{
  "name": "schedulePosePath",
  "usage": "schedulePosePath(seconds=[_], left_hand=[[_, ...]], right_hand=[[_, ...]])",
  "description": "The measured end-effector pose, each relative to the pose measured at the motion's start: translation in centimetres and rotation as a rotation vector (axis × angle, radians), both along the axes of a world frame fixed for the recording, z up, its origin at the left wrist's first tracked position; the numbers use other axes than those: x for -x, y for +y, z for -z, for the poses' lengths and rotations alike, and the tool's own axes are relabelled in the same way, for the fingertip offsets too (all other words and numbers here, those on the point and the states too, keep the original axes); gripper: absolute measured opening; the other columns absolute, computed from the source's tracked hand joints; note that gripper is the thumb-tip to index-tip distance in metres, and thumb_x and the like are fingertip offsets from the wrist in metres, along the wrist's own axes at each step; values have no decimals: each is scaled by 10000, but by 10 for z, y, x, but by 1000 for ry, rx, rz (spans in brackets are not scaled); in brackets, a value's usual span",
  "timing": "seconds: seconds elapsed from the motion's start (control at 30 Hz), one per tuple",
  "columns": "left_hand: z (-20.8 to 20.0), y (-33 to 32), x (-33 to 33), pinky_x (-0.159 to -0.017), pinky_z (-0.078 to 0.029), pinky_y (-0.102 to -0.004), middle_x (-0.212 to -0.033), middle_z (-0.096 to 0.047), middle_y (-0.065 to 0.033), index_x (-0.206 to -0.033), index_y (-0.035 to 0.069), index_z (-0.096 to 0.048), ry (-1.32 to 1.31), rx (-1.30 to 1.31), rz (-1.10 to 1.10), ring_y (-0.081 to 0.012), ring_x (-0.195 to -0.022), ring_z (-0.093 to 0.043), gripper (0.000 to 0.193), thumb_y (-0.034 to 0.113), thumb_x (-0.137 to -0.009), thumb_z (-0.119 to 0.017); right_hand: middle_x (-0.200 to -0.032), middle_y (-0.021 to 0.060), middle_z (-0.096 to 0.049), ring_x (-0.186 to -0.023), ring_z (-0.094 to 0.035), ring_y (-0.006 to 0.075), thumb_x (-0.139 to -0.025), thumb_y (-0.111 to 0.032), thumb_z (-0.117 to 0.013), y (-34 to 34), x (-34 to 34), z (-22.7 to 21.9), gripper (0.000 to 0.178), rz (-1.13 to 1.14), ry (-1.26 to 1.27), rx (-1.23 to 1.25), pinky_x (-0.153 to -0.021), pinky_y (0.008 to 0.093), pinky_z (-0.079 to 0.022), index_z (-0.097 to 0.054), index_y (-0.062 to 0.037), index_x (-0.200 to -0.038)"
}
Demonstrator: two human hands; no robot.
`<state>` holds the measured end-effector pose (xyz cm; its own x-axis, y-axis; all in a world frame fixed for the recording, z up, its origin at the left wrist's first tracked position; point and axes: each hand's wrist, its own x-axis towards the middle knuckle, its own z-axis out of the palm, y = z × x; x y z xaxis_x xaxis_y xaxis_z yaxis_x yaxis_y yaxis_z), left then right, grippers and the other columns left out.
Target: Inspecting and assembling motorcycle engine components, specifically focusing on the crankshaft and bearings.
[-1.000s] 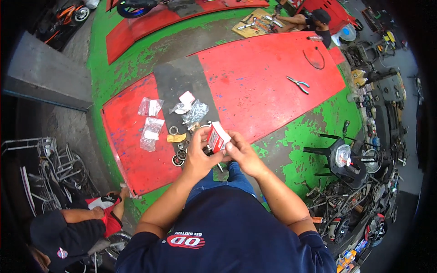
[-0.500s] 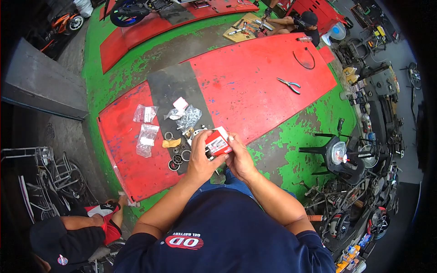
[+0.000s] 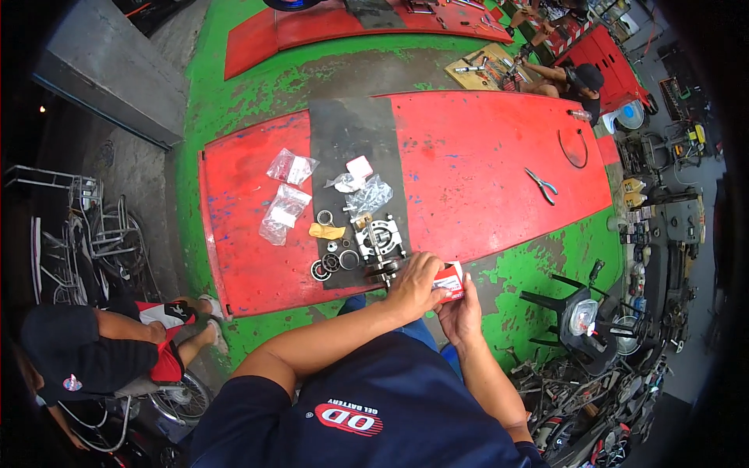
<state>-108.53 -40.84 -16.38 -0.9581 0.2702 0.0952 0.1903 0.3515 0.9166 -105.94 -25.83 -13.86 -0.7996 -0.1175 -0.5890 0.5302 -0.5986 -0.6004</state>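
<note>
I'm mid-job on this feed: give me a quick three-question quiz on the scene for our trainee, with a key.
1. What do the left hand and right hand hold together?
2. True or false: the pliers lie on the dark strip.
3. Which lies closest to the pliers?
A. the curved black cable
B. the yellow-brown packet
C. the bearings

Key:
1. A red-and-white box.
2. False; they lie on the red platform, right of the strip.
3. A.

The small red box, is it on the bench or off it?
Off: left hand and right hand hold the small red box.
</note>
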Motion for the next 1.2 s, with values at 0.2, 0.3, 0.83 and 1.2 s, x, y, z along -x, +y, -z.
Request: schedulePosePath(seconds=[0.2,0.3,0.83,1.2], left_hand=[[7,21,-6,-979,-454,-503,-1232,-556,-172,-1167,27,-567,165,25,27,-394,-1154,-551,465,119,-776,-799],[10,30,-6,-966,-471,-485,-1258,-575,-161,-1141,33,-620,310,71,46,-366,-1149,-573,388,147,-803,-773],[-54,-18,45,-1176,-321,-513,-1578,-480,-168,-956,56,-699,81,-86,688,-371,-1433,-441,181,162,-826,-768],[-69,-21,37,-1007,-415,-482,-1229,-639,-78,-879,91,-651,511,83,413,-301,-1187,-575,177,68,-742,-760]], right_hand=[[-1127,65,-707,-1008,-686,197,-1099,-461,-431,17,-6,21,442,112,-123,25,-917,379,-559,-612,-82,-1237],[-1059,35,-709,-985,-684,171,-1076,-423,-498,19,-4,29,347,257,-149,65,-927,348,-544,-633,-109,-1129],[-1239,180,-694,-1145,-693,337,-1015,-536,-567,61,19,-19,648,-536,-85,88,-892,499,-620,-564,-4,-1385],[-1089,160,-713,-939,-716,305,-965,-368,-452,28,19,-8,530,-116,-97,274,-748,445,-627,-582,-6,-1328]])
